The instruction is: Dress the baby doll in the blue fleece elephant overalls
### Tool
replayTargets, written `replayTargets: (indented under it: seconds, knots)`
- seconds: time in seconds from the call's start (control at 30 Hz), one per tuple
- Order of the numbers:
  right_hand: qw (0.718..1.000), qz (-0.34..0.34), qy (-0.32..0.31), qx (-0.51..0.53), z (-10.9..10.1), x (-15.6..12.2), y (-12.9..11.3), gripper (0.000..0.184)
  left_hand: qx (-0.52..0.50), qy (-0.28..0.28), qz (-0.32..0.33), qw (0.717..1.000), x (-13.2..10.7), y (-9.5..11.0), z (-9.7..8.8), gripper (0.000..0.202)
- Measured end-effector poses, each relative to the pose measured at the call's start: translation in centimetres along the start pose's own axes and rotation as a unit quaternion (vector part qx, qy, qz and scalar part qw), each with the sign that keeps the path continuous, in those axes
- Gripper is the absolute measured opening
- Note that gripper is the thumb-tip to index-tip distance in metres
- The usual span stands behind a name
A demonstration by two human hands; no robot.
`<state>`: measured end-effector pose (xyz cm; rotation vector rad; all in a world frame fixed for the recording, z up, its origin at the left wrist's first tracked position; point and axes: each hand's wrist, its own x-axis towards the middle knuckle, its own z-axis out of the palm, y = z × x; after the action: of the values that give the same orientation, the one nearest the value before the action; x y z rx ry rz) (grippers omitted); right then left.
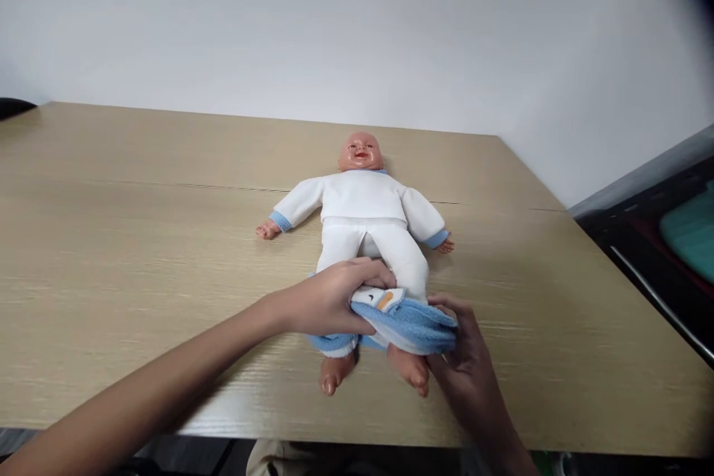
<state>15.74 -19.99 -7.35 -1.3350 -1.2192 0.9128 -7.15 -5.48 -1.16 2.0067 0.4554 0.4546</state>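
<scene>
Wood table [111, 238], near edge: L hand [329, 305] & R hand [465, 361] both clamp bunched blue garment [416, 326] round shins of doll [362, 201], L hand higher up legs, doll on back w/ long axis pointing away, feet nearest, head far.

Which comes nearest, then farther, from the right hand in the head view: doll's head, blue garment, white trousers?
1. Blue garment: gripped by the right hand.
2. White trousers: just beyond, middle.
3. Doll's head: far end.
</scene>
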Motion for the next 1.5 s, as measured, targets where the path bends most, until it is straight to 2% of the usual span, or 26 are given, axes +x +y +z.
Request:
replayTargets:
  seconds: [0.1, 0.2, 0.27, 0.33, 0.47, 0.53, 0.6, 0.73, 0.87, 0.93, 1.03, 1.1, 1.2, 1.3, 1.4, 1.5]
  knots:
    - [0.993, -0.033, -0.069, -0.089, -2.1, 1.7, -0.2, 0.034, 0.031, -0.006, 0.011, 0.999, -0.3, -0.2, -0.5, 0.024]
    - [0.971, -0.067, -0.17, -0.151, -3.7, 4.2, -1.6, 0.023, 0.042, -0.032, 0.036, 0.998, -0.2, -0.3, -0.8, 0.014]
    - [0.95, -0.087, -0.244, -0.171, -4.3, 6.1, -2.9, 0.012, 0.056, -0.045, 0.05, 0.996, 0.0, -0.4, -0.7, 0.021]
    - [0.931, -0.085, -0.303, -0.187, -4.7, 7.7, -3.8, 0.009, 0.074, -0.046, 0.052, 0.995, 0.2, -0.4, -0.5, 0.026]
    - [0.903, -0.093, -0.354, -0.226, -5.1, 9.2, -4.6, 0.019, 0.141, -0.013, 0.042, 0.989, -0.4, -0.1, -0.1, 0.041]
    - [0.894, -0.113, -0.36, -0.244, -5.4, 9.3, -4.5, 0.023, 0.18, 0.016, 0.03, 0.983, -1.3, 0.1, -0.4, 0.051]
    - [0.892, -0.126, -0.364, -0.238, -5.6, 9.4, -4.4, 0.018, 0.208, 0.043, 0.014, 0.977, -2.4, 0.2, -1.0, 0.053]
    - [0.911, -0.114, -0.353, -0.178, -5.6, 10.3, -4.1, 0.01, 0.212, 0.045, 0.011, 0.976, -3.9, 0.1, -2.8, 0.034]
    - [0.939, -0.047, -0.335, -0.056, -4.6, 12.6, -2.6, 0.014, 0.118, 0.045, 0.0, 0.992, -3.6, -0.9, -3.7, 0.02]
    - [0.953, -0.005, -0.303, 0.014, -3.7, 13.7, -1.5, 0.018, 0.063, 0.102, 0.0, 0.993, -3.2, -1.8, -3.6, 0.016]
    - [0.968, 0.062, -0.232, 0.079, -2.0, 14.3, -0.1, 0.023, 0.013, 0.232, -0.029, 0.972, -3.1, -3.5, -2.9, 0.02]
    - [0.973, 0.099, -0.188, 0.091, -1.0, 14.0, 0.4, 0.023, -0.011, 0.275, -0.054, 0.96, -3.3, -4.5, -2.5, 0.024]
    - [0.979, 0.12, -0.149, 0.068, 0.0, 13.2, 0.4, 0.027, -0.067, 0.273, -0.074, 0.957, -3.5, -5.0, -2.4, 0.032]
    - [0.986, 0.099, -0.129, 0.035, 0.4, 12.9, 0.2, 0.031, -0.153, 0.274, -0.132, 0.94, -2.9, -5.0, -2.8, 0.041]
    - [0.988, 0.075, -0.136, 0.018, 0.5, 13.0, 0.3, 0.032, -0.199, 0.292, -0.174, 0.919, -2.2, -5.3, -3.3, 0.051]
    - [0.985, 0.072, -0.155, 0.017, 0.1, 13.2, 0.3, 0.034, -0.213, 0.267, -0.177, 0.923, -2.3, -5.5, -3.5, 0.052]
